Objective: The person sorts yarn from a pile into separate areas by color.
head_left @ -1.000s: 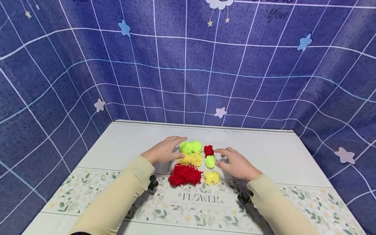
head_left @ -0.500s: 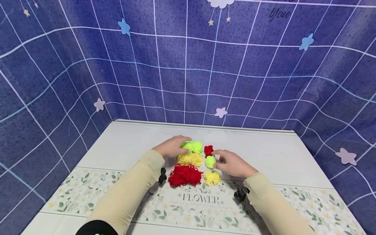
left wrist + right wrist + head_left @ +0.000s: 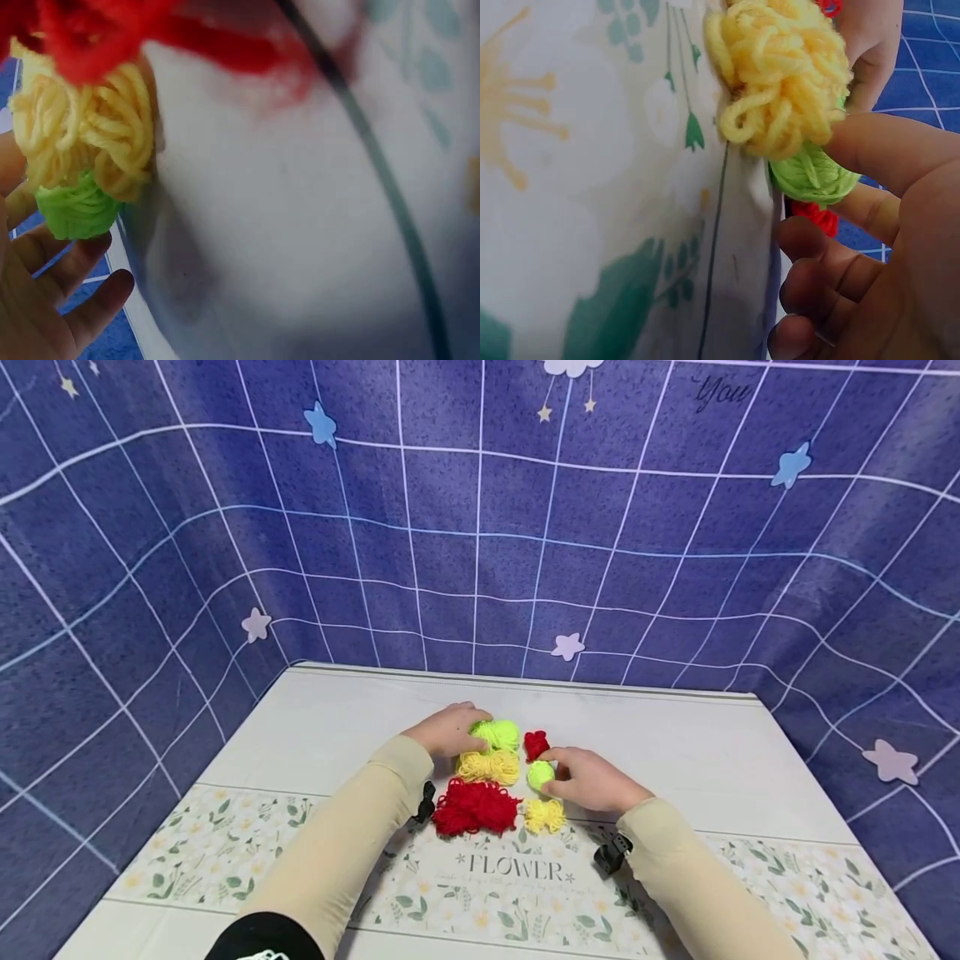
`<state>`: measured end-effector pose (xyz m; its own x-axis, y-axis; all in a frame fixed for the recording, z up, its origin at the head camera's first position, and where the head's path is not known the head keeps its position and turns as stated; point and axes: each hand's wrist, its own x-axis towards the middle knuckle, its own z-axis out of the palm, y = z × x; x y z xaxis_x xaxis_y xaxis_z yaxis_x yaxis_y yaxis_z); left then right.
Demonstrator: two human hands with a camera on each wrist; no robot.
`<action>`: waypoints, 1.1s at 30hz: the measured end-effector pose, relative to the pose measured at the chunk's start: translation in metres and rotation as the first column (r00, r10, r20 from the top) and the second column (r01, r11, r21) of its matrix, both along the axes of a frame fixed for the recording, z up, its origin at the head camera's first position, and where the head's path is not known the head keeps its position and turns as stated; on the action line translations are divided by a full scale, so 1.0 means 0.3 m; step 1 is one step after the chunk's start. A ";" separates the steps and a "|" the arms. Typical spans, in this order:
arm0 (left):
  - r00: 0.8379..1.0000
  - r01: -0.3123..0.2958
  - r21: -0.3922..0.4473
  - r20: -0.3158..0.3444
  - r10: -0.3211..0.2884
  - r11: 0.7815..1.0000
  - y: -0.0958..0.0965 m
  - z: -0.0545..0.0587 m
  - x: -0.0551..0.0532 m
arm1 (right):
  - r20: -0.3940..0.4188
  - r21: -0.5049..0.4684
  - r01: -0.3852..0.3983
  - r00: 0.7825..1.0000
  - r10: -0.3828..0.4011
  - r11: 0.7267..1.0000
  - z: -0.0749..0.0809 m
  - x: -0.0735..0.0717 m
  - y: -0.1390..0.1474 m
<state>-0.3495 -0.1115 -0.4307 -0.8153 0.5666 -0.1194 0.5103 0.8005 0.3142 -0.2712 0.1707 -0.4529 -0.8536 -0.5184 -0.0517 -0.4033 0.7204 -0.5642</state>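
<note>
In the head view, my left hand [image 3: 447,730] grips the left end of a large neon-green yarn skein [image 3: 501,735], thumb on its near side and fingers on the far side. My right hand [image 3: 595,778] pinches a small neon-green yarn ball [image 3: 540,774] between thumb and index finger; the other fingers [image 3: 810,285] are bent beside it in the right wrist view. A large yellow skein [image 3: 487,767] lies just in front of the green one, and a large red yarn bundle [image 3: 476,807] in front of that.
A small red yarn bundle [image 3: 536,745] lies behind the small green ball, a small yellow yarn bundle [image 3: 544,816] in front of it. All rest on a white cloth [image 3: 360,727] with a floral band. A blue grid-patterned curtain [image 3: 450,568] surrounds the table's back and sides.
My left hand has moved right, onto the large green skein, and its fingers have closed around the end. My right thumb and index finger have drawn in on the small green ball.
</note>
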 end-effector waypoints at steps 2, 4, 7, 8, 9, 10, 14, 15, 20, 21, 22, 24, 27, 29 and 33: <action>1.000 -0.007 -0.018 -0.017 0.007 1.000 0.002 -0.009 -0.007 | 0.006 0.007 0.003 1.000 -0.003 1.000 -0.001 0.001 -0.002; 0.999 -0.013 -0.013 -0.029 0.013 1.000 0.004 -0.014 -0.012 | 0.007 0.010 0.005 1.000 -0.005 1.000 -0.001 0.003 -0.003; 0.999 -0.013 -0.010 -0.041 0.012 1.000 0.007 -0.019 -0.014 | 0.009 0.016 0.011 1.000 -0.012 1.000 -0.001 0.005 -0.002; 0.999 -0.011 -0.008 -0.044 0.011 1.000 0.009 -0.020 -0.014 | 0.008 0.013 0.012 1.000 -0.012 1.000 -0.001 0.007 0.000; 0.999 -0.011 -0.005 -0.045 0.010 1.000 0.010 -0.020 -0.012 | 0.007 0.015 0.014 1.000 -0.014 1.000 0.000 0.008 0.001; 0.999 -0.011 -0.009 -0.048 0.010 1.000 0.011 -0.021 -0.010 | 0.004 0.015 0.016 1.000 -0.016 1.000 0.000 0.009 0.003; 0.998 -0.025 -0.021 -0.059 0.024 0.999 0.011 -0.019 -0.005 | -0.015 0.010 0.013 1.000 -0.013 1.000 0.001 0.011 0.006; 0.998 -0.030 -0.024 -0.059 0.029 0.999 0.010 -0.019 -0.004 | -0.021 0.013 0.014 1.000 -0.013 1.000 -0.001 0.011 0.007; 0.997 -0.043 -0.030 -0.063 0.041 0.999 0.006 -0.021 0.000 | -0.039 -0.015 0.031 0.999 -0.031 0.999 0.000 0.014 0.027; 0.997 -0.044 -0.032 -0.065 0.042 0.999 0.007 -0.022 0.002 | -0.042 -0.022 0.038 0.998 -0.039 0.999 0.000 0.015 0.035; 0.997 -0.045 -0.032 -0.066 0.042 0.998 0.007 -0.022 0.004 | -0.044 -0.032 0.042 0.998 -0.044 0.999 0.000 0.016 0.046; 0.997 -0.046 -0.035 -0.063 0.044 0.998 0.008 -0.020 0.008 | -0.046 -0.047 0.053 0.997 -0.055 0.997 -0.002 0.017 0.070; 0.997 -0.050 -0.041 -0.059 0.048 0.998 0.008 -0.016 0.011 | -0.048 -0.077 0.068 0.996 -0.071 0.995 0.003 0.022 0.115; 0.997 -0.049 -0.048 -0.060 0.046 0.998 0.007 -0.016 0.009 | -0.048 -0.096 0.083 0.995 -0.088 0.992 0.005 0.027 0.151; 0.997 -0.047 -0.060 -0.068 0.043 0.997 0.003 -0.022 0.005 | -0.051 -0.121 0.118 0.991 -0.125 0.986 0.005 0.040 0.241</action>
